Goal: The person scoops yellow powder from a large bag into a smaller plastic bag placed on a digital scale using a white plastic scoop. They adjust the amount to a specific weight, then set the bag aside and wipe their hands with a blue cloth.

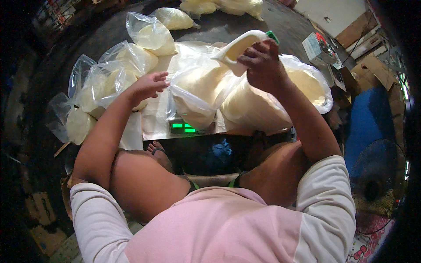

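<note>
My right hand [264, 65] grips a white plastic scoop [230, 52] with a green part at its end, tilted above the bags. Under the scoop, an open clear plastic bag [197, 95] of pale yellow powder rests on a digital scale [179, 126] with lit green displays. My left hand [149, 86], fingers apart and holding nothing, hovers just left of that bag. To the right, a large open bag [315, 87] holds more of the powder. Several filled clear bags [120, 80] stand to the left of my left hand.
More filled bags [227, 6] lie at the far side of the dark surface [217, 31]. A box [317, 49] with a red item stands at the back right. Beside my right arm are a blue object [370, 121] and a fan [375, 187]. A blue plastic bundle [222, 148] lies below the scale.
</note>
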The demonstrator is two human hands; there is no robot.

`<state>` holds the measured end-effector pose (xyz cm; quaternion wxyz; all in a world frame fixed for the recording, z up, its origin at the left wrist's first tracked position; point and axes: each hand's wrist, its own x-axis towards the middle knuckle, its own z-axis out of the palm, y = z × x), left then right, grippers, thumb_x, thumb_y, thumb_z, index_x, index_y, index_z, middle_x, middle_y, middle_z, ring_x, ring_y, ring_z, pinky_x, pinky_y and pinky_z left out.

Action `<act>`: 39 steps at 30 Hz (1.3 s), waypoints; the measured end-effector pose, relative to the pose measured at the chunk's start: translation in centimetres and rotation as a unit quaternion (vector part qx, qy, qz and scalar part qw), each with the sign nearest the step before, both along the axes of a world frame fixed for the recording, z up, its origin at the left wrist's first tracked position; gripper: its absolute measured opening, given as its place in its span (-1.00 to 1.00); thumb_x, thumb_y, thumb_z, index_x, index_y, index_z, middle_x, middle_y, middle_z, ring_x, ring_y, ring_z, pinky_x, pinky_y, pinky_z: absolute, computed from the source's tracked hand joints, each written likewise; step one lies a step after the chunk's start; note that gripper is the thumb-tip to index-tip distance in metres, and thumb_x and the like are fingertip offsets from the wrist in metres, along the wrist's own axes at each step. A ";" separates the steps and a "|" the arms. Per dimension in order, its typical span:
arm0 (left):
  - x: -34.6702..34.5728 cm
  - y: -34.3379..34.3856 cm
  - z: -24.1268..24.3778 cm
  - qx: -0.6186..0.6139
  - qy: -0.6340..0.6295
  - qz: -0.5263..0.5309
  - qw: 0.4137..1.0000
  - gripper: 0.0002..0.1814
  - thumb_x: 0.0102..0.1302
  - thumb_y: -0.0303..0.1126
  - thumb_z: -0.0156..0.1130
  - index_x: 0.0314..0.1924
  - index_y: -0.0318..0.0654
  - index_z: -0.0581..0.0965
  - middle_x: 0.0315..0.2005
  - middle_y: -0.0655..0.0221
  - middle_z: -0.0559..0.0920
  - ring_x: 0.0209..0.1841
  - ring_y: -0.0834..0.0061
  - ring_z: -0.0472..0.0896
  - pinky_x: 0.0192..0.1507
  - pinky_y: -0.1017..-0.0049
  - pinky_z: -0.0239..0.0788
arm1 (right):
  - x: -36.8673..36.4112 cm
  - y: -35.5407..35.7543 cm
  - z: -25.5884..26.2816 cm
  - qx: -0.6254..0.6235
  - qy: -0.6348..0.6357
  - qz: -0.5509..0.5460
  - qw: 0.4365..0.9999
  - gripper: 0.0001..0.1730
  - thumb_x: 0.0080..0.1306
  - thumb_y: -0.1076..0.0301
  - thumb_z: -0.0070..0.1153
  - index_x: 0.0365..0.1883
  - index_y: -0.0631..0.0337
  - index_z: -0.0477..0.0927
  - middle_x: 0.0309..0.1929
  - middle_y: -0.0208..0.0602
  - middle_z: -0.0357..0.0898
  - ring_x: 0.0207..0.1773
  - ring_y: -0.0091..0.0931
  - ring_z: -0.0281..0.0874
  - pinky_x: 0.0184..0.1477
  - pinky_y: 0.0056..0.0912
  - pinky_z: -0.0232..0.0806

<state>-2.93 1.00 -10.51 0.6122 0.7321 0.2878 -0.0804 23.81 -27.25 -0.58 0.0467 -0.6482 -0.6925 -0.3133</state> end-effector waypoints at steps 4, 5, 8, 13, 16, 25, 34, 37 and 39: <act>-0.9 0.1 -0.7 0.005 0.058 -0.018 0.998 0.03 0.30 0.08 0.40 0.61 -0.08 0.10 0.48 0.04 0.31 0.38 0.06 0.39 0.37 0.04 0.23 | 2.4 -3.1 2.6 0.033 0.069 -0.036 0.996 -0.63 -0.05 0.43 0.20 -0.20 -0.02 0.71 -0.14 -0.40 0.69 0.07 -0.26 0.58 0.32 -0.02 0.12; -1.2 0.3 -1.0 0.009 0.067 -0.023 0.997 0.05 0.30 0.09 0.40 0.61 -0.08 0.07 0.50 -0.01 0.27 0.42 0.02 0.36 0.39 0.01 0.21 | 3.5 -4.1 3.0 0.036 0.087 -0.050 0.994 -0.62 -0.04 0.43 0.21 -0.18 0.01 0.71 -0.13 -0.37 0.71 0.08 -0.22 0.59 0.32 -0.01 0.14; -1.1 1.5 -2.8 0.043 0.104 -0.086 0.990 0.05 0.32 0.06 0.39 0.62 -0.09 0.04 0.53 -0.08 0.18 0.47 0.02 0.30 0.38 0.00 0.21 | 7.8 -8.6 4.6 0.049 0.116 -0.127 0.984 -0.57 -0.02 0.41 0.27 -0.10 0.05 0.72 -0.12 -0.29 0.74 0.10 -0.21 0.62 0.33 0.02 0.18; -0.6 0.6 -2.3 0.025 0.133 -0.127 0.983 0.00 0.35 0.02 0.37 0.62 -0.06 0.06 0.54 -0.12 0.15 0.53 0.03 0.23 0.39 0.04 0.21 | 14.0 -16.9 6.7 0.009 0.199 -0.266 0.943 -0.50 -0.06 0.44 0.24 -0.05 0.11 0.74 -0.12 -0.12 0.74 0.03 -0.19 0.67 0.24 -0.15 0.35; 0.1 0.7 -2.9 0.036 0.130 -0.138 0.981 -0.03 0.37 0.00 0.36 0.62 -0.06 0.08 0.54 -0.12 0.16 0.53 0.03 0.22 0.40 0.04 0.19 | 16.9 -19.6 4.5 -0.103 0.271 -0.351 0.890 -0.50 -0.06 0.44 0.23 -0.06 0.04 0.78 -0.10 -0.15 0.76 0.00 -0.22 0.68 0.13 -0.13 0.36; 0.0 1.7 -4.4 0.019 0.117 -0.142 0.983 -0.07 0.40 -0.01 0.33 0.61 -0.09 0.10 0.50 -0.16 0.21 0.52 0.04 0.25 0.46 0.11 0.13 | 14.2 -14.5 -1.0 -0.299 0.395 -0.266 0.827 -0.56 -0.14 0.46 0.25 -0.18 0.18 0.74 -0.24 -0.07 0.73 -0.10 -0.14 0.69 0.08 -0.13 0.46; 1.0 0.1 -2.1 0.037 0.154 -0.129 0.979 -0.09 0.43 -0.07 0.31 0.59 -0.26 0.10 0.45 -0.19 0.30 0.47 0.13 0.34 0.35 0.29 0.28 | 14.7 -12.5 -3.6 -0.307 0.520 -0.197 0.772 -0.39 -0.22 0.54 0.17 -0.06 0.36 0.68 -0.21 -0.16 0.71 -0.13 -0.34 0.66 0.02 -0.32 0.48; 1.0 0.7 -3.3 0.028 0.143 -0.145 0.979 -0.08 0.42 -0.05 0.32 0.59 -0.28 0.10 0.44 -0.19 0.31 0.46 0.14 0.35 0.34 0.29 0.29 | 15.8 -14.0 -2.4 -0.232 0.682 -0.182 0.669 -0.42 -0.15 0.56 0.16 -0.04 0.40 0.66 -0.19 -0.26 0.72 -0.13 -0.43 0.67 0.04 -0.40 0.49; 1.1 0.8 -3.5 0.022 0.145 -0.150 0.978 -0.07 0.42 -0.04 0.32 0.58 -0.29 0.11 0.44 -0.18 0.31 0.47 0.14 0.35 0.35 0.29 0.29 | 16.7 -14.9 -1.9 -0.218 0.705 -0.194 0.646 -0.44 -0.11 0.56 0.17 -0.02 0.39 0.65 -0.15 -0.29 0.72 -0.12 -0.48 0.67 0.06 -0.47 0.49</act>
